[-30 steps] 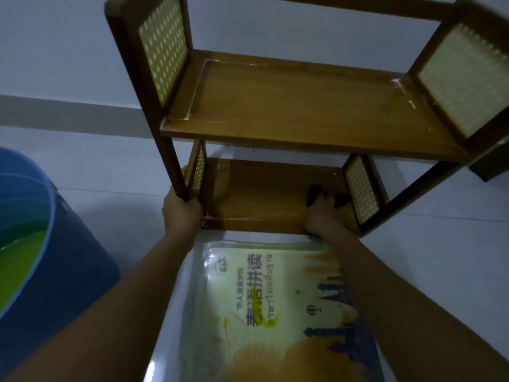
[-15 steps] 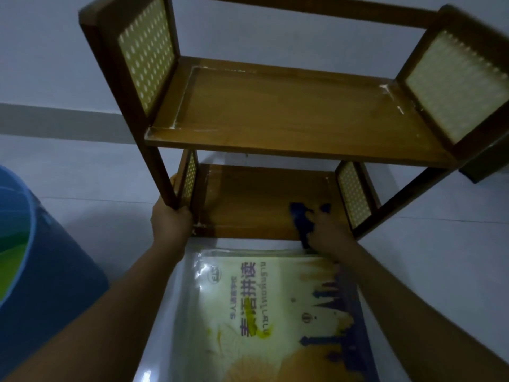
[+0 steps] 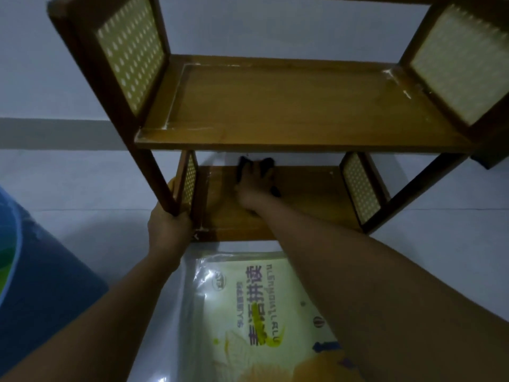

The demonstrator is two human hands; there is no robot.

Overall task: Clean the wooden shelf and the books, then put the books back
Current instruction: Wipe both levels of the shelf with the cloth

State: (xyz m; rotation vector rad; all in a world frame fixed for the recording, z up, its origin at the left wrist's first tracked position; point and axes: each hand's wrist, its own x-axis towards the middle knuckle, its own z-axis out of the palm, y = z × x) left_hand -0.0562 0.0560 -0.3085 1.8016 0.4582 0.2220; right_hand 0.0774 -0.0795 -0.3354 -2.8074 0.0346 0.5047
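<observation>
A two-tier wooden shelf [image 3: 289, 111] with woven side panels stands on the pale floor against the wall. My left hand [image 3: 168, 227] grips its front left leg near the bottom. My right hand [image 3: 254, 186] lies on the lower board, pressing a dark cloth [image 3: 268, 164] flat against the wood near the board's back middle. A book [image 3: 248, 312] with a yellow cover in shiny plastic wrap lies flat on the floor in front of the shelf, partly under my right forearm.
A blue bucket [image 3: 33, 271] with green liquid stands on the floor at the left edge. A dark object [image 3: 490, 158] peeks out behind the shelf at the right. The wall runs right behind the shelf.
My right hand has slid the cloth from the lower board's front right toward its back middle. The left hand keeps its grip on the leg.
</observation>
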